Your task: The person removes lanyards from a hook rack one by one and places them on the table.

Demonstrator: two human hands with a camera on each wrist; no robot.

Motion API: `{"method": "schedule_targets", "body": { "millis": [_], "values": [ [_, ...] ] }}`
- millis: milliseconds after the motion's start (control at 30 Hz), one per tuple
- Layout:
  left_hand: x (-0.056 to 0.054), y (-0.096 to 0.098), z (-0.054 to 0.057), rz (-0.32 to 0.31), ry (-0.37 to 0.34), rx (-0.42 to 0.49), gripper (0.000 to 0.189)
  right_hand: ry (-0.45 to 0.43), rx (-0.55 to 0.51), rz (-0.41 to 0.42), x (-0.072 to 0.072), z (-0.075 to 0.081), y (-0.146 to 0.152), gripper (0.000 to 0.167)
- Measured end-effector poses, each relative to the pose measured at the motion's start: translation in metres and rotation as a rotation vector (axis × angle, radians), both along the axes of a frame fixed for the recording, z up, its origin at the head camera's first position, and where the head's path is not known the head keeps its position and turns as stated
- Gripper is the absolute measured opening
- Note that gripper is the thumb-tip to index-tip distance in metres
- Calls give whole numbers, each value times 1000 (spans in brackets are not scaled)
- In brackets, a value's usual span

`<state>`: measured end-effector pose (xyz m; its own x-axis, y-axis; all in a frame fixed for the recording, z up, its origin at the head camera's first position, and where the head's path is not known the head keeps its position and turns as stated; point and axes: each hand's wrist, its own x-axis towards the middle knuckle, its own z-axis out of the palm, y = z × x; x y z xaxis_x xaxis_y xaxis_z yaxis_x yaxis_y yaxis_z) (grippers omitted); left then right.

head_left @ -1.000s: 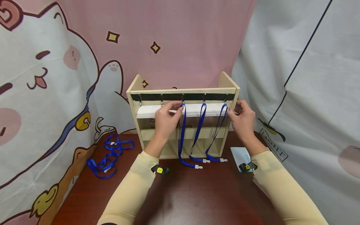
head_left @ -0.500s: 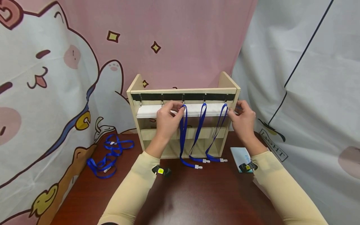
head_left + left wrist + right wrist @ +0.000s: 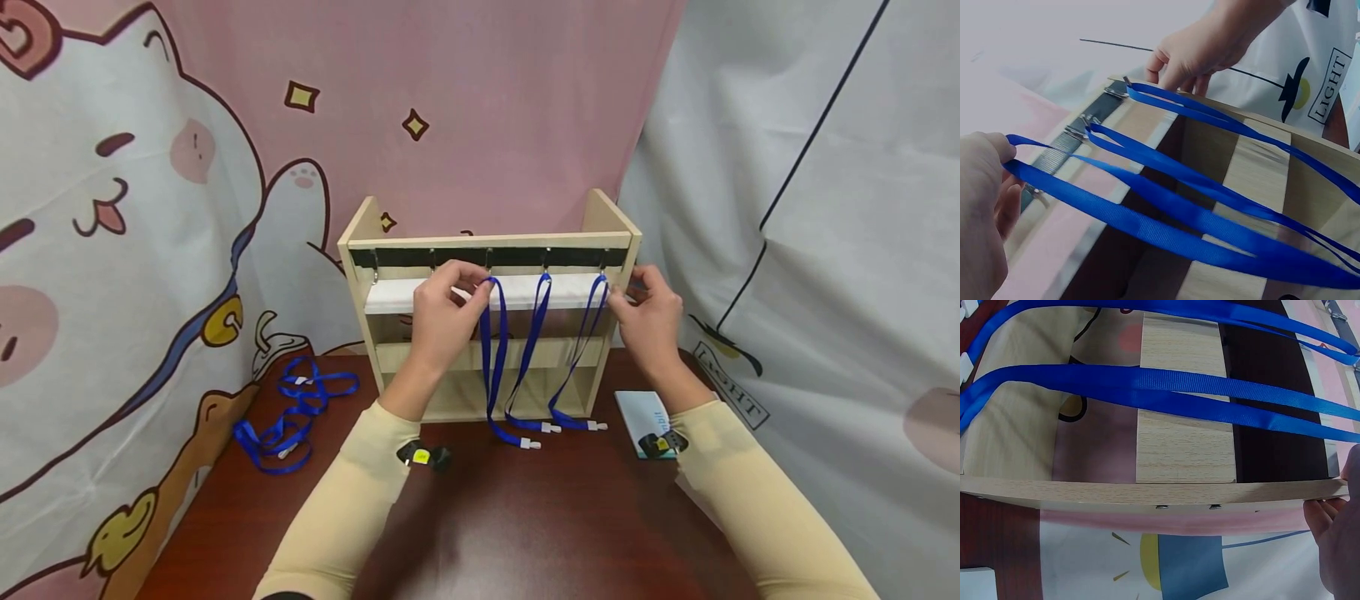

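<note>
My left hand (image 3: 448,312) pinches the top of a blue lanyard (image 3: 1116,215) close to the middle hook of the wooden rack (image 3: 491,244). In the left wrist view this loop looks apart from the hook (image 3: 1036,192), its end between thumb and fingers. From the two hooks on the right hang two more blue lanyards (image 3: 534,329) (image 3: 577,350), their white clips down by the table. My right hand (image 3: 648,321) grips the front edge of the rack's right side panel (image 3: 1260,491); some of its fingertips are hidden behind the panel.
Blue lanyards (image 3: 300,408) lie tangled on the dark red table (image 3: 510,517) at the left. A light blue box or booklet (image 3: 637,412) lies right of the rack. Printed cloth (image 3: 487,108) hangs close behind and at both sides.
My left hand has drawn the lanyard's loop slightly up and toward me from the middle hook, and its hanging strands have spread. The right hand stays on the side panel.
</note>
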<state>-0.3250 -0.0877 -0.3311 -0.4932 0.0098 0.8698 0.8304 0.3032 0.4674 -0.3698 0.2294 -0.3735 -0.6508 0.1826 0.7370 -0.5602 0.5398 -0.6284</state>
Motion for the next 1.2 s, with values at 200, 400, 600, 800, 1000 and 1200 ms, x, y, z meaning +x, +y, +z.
{"method": "schedule_targets", "body": {
  "millis": [200, 400, 600, 800, 1000, 1200],
  "values": [
    [6, -3, 13, -29, 31, -44, 6, 12, -8, 8, -1, 0, 1, 20],
    [12, -9, 25, -37, 7, -47, 5, 7, 3, -2, -4, -1, 1, 20],
    [17, -16, 36, -62, -7, -31, 5, 8, 7, -6, -4, -2, 1, 19],
    [22, -26, 48, -57, -12, -32, 5, 19, -5, 5, -2, -1, 1, 18],
    [27, -44, 60, -31, -24, -16, 5, 17, -6, 4, -1, -1, 1, 18],
    [36, -67, 71, -36, -50, 33, 5, 22, -7, 8, -3, -2, 1, 19]
  ]
}}
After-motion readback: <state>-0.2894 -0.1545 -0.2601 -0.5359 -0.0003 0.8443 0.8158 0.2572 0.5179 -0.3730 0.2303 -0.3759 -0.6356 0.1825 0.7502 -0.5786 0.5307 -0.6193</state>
